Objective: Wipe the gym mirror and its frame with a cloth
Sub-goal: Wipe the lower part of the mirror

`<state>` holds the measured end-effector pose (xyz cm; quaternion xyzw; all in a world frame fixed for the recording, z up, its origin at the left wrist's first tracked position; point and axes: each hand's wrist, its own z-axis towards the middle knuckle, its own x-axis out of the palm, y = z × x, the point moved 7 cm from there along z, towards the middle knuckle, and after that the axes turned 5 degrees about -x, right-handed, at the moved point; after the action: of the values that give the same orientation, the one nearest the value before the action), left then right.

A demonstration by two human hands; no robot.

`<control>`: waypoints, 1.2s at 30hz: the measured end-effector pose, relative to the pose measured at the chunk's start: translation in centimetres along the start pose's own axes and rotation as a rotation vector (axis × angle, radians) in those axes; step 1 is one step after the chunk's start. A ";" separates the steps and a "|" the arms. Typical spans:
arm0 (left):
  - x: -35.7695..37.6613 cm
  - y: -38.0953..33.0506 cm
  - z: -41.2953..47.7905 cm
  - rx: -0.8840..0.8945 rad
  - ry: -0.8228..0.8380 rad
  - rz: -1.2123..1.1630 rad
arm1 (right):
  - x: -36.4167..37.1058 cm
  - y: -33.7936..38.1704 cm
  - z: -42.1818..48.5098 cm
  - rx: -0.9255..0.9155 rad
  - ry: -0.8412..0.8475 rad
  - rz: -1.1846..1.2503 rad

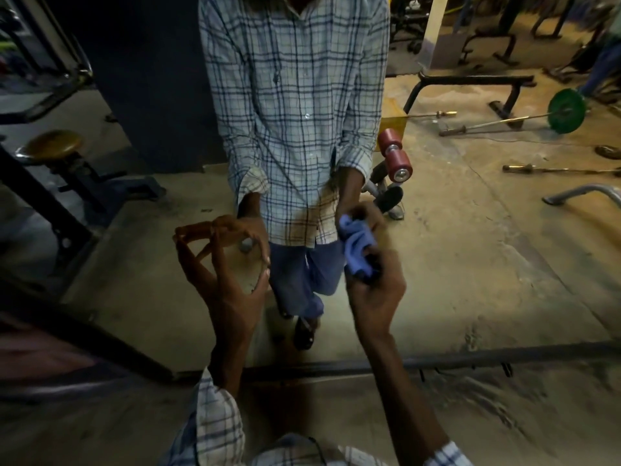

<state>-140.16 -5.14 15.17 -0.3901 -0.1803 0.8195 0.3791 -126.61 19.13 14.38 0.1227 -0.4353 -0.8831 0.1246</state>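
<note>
At the far left a round-topped stool (50, 146) and dark machine bars are seen reflected in the mirror (470, 264). The left hand (228, 297) is raised to the glass with its fingers spread and arched. The fingertips are set against the surface, where they meet their own reflection, and nothing is held. A checked sleeve (218, 425) is seen at that wrist.

The middle of the glass is filled by the reflection of a person in a checked shirt and blue trousers.

Just right of it a blue cloth (358, 250) is bunched in the right hand (376, 297), whose fingers are curled round its lower part. The cloth is held up at the glass, low in the middle of the mirror. Its long axis runs nearly upright, with the upper end leaning a little to the left. Where cloth ends and reflection begins cannot be told.

A dark frame (437, 359) is laid across below both hands, with dusty floor (100, 432) nearer the camera. The room is dimly lit.

Further right, red padded rollers (395, 156) are reflected just beside the shirt. Beyond them are a black bench (470, 82), a bar with a green plate (566, 116) and other bars lying on the sandy floor. The view of the rollers is partly blocked by the reflected arm.
</note>
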 end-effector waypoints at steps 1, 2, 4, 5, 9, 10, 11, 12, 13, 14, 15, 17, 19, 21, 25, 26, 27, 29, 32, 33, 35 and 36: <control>0.5 -0.2 -0.3 0.017 -0.001 -0.009 | -0.5 0.1 1.2 0.014 -0.058 0.011; 0.8 -0.7 -0.4 0.012 0.000 -0.010 | -0.2 0.5 1.5 0.007 -0.063 0.030; 1.2 -1.9 -1.0 0.014 0.013 -0.030 | 2.0 1.7 -0.6 -0.071 0.075 0.047; 1.4 -2.3 -1.2 0.014 0.008 -0.033 | 3.5 1.6 -2.2 -0.125 0.216 0.032; 1.9 -3.3 -1.5 -0.029 -0.003 -0.046 | 3.7 -0.7 -3.8 -0.104 0.417 -0.036; 1.9 -3.5 -1.7 -0.048 -0.006 -0.054 | 2.3 -0.8 -2.7 -0.084 0.343 -0.021; 2.1 -3.8 -1.8 -0.058 -0.011 -0.066 | 0.7 -0.6 -1.1 -0.063 0.252 0.000; 2.3 -4.1 -2.0 -0.065 -0.014 -0.080 | -1.0 -0.4 0.7 -0.035 0.149 0.017; 2.6 -4.5 -2.2 -0.084 -0.015 -0.099 | -2.7 -0.3 2.6 -0.014 0.047 0.036; 2.9 -5.1 -2.3 -0.103 -0.010 -0.107 | -3.9 -0.1 4.2 -0.007 -0.039 0.031; 3.3 -5.6 -2.4 -0.124 -0.006 -0.116 | -4.6 0.4 5.4 -0.021 -0.091 0.026; 4.0 -6.6 -3.0 -0.132 0.014 -0.111 | -4.0 1.6 5.7 -0.086 -0.034 0.051; 4.5 -7.4 -3.1 -0.129 0.006 -0.118 | -1.9 1.6 3.4 -0.164 0.190 0.045; 5.3 -7.8 -3.2 -0.140 0.002 -0.114 | -1.0 0.4 1.4 -0.207 0.405 0.005; 6.0 -10.0 -4.3 -0.091 -0.010 -0.080 | -5.5 -0.9 6.0 -0.183 0.246 0.081; 6.1 -10.9 -4.8 -0.083 -0.005 -0.076 | -7.0 -0.7 7.5 -0.185 0.160 0.087; 6.4 -11.6 -5.4 -0.095 0.021 -0.075 | -7.8 -0.4 8.5 -0.204 0.114 0.089; 7.5 -12.6 -6.2 -0.144 0.089 -0.079 | -7.6 0.1 8.5 -0.232 0.159 0.090; 8.3 -13.3 -7.2 -0.016 0.031 -0.067 | -6.3 -1.2 6.0 -0.243 0.348 0.004; 8.6 -13.1 -7.4 0.003 0.038 -0.059 | -6.8 -1.6 5.9 -0.241 0.353 -0.011; 9.0 -13.4 -7.4 0.023 0.056 -0.070 | -9.0 -1.9 7.7 -0.198 0.230 0.003; 9.1 -13.7 -7.5 0.038 0.059 -0.069 | -10.3 -2.0 9.1 -0.172 0.129 0.012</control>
<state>-131.47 10.72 13.95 -0.4004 -0.1668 0.7973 0.4197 -120.10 30.39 19.28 0.1656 -0.3496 -0.9067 0.1678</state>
